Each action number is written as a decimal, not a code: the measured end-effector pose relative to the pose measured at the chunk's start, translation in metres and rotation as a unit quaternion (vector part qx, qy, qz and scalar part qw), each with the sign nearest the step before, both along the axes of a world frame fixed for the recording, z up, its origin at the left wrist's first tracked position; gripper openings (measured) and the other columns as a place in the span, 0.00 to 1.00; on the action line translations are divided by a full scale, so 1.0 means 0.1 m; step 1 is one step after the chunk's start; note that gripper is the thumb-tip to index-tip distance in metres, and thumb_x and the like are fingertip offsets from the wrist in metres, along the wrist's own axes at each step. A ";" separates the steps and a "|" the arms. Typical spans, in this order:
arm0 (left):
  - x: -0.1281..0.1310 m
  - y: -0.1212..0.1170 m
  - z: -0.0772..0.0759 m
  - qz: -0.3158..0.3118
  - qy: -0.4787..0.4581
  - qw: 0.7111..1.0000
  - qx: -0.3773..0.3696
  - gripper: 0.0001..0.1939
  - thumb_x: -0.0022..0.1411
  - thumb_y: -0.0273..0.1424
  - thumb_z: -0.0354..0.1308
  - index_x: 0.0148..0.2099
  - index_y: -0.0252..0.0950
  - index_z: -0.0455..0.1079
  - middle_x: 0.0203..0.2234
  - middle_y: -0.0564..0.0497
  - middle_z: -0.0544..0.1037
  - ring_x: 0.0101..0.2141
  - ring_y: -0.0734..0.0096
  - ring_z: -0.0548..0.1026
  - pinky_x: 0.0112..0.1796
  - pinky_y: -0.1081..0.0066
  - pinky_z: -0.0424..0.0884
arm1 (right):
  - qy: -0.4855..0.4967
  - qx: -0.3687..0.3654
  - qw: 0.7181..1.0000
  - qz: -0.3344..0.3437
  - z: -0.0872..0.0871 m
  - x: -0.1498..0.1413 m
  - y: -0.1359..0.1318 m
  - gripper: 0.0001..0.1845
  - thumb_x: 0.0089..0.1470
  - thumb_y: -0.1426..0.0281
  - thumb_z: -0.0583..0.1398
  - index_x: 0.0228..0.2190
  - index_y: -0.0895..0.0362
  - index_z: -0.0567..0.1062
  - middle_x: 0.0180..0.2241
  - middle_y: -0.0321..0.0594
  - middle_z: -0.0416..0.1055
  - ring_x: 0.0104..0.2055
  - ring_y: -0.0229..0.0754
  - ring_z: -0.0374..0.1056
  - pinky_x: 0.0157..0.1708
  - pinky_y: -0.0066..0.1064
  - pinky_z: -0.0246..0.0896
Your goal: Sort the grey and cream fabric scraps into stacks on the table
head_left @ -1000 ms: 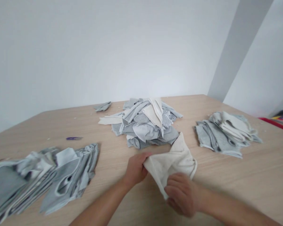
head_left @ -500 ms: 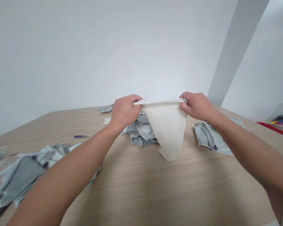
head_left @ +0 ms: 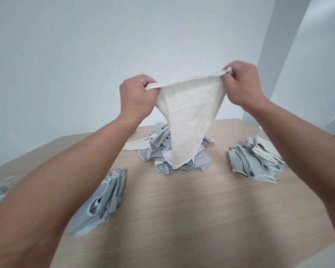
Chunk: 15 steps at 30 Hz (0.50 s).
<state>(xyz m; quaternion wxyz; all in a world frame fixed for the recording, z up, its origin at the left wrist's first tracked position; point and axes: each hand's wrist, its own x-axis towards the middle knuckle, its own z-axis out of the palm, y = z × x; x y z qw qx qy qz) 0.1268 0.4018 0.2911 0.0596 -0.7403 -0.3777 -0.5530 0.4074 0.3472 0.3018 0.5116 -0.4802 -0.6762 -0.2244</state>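
A cream piece of fabric (head_left: 191,111) with a ribbed, gathered top band hangs stretched between my two hands and tapers to a rounded lower end. My left hand (head_left: 139,96) is closed in a pinch on the band's left end. At the right end, slightly higher, my right hand (head_left: 241,83) grips the same band between thumb and fingers. Behind and below the fabric lies a heap of grey and white cloth pieces (head_left: 156,150), partly hidden by it.
A stack of grey cloth pieces (head_left: 100,204) lies near my left forearm. On the right is another grey stack (head_left: 245,163) with cream cloth (head_left: 268,150) on top. Pale scraps (head_left: 0,191) sit at the far left of the wooden table (head_left: 184,216), against a white wall (head_left: 100,56).
Both hands have risen, the right one more, lifting the cream fabric and showing more of it. The view has shifted, and the cream cloth on the right stack now shows.
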 end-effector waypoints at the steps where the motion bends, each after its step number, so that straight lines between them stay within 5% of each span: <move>1: -0.02 -0.04 0.01 -0.008 -0.009 1.000 -0.008 0.10 0.58 0.33 0.57 0.39 0.35 0.74 0.33 0.54 0.77 0.34 0.71 0.69 0.42 0.69 0.66 | 0.017 -0.006 1.000 0.016 -0.01 0.00 -0.03 0.10 0.59 0.72 0.53 0.26 0.54 0.65 0.21 0.35 0.61 0.32 0.40 0.58 0.37 0.33 0.54; 5: -0.07 -0.09 -0.01 -0.042 -0.050 0.990 -0.128 0.05 0.53 0.30 0.61 0.33 0.33 0.72 0.22 0.54 0.70 0.27 0.73 0.67 0.33 0.70 0.67 | 0.116 -0.044 0.990 0.064 -0.12 0.00 -0.02 0.19 0.60 0.71 0.55 0.19 0.52 0.58 0.18 0.30 0.47 0.26 0.36 0.49 0.30 0.30 0.53; 8: -0.10 -0.05 -0.03 -0.102 -0.107 0.966 -0.213 0.06 0.50 0.25 0.62 0.32 0.31 0.69 0.20 0.56 0.67 0.23 0.77 0.66 0.28 0.72 0.65 | 0.207 -0.061 0.972 0.096 -0.18 -0.01 0.09 0.17 0.60 0.69 0.55 0.20 0.54 0.59 0.17 0.29 0.48 0.22 0.33 0.47 0.24 0.28 0.49; 11: -0.10 -0.01 -0.05 -0.167 -0.169 0.943 -0.234 0.07 0.50 0.22 0.60 0.33 0.32 0.67 0.22 0.56 0.67 0.22 0.79 0.66 0.25 0.75 0.64 | 0.277 -0.071 0.949 0.131 -0.22 -0.06 0.20 0.14 0.60 0.68 0.54 0.22 0.55 0.61 0.18 0.29 0.50 0.20 0.32 0.48 0.20 0.26 0.46; 15: -0.08 0.01 -0.09 -0.154 -0.211 0.935 -0.239 0.07 0.49 0.21 0.59 0.32 0.34 0.66 0.21 0.57 0.67 0.20 0.78 0.66 0.23 0.75 0.63 | 0.301 -0.063 0.939 0.156 -0.32 -0.16 0.28 0.15 0.59 0.66 0.55 0.21 0.55 0.61 0.19 0.29 0.52 0.20 0.31 0.50 0.19 0.24 0.44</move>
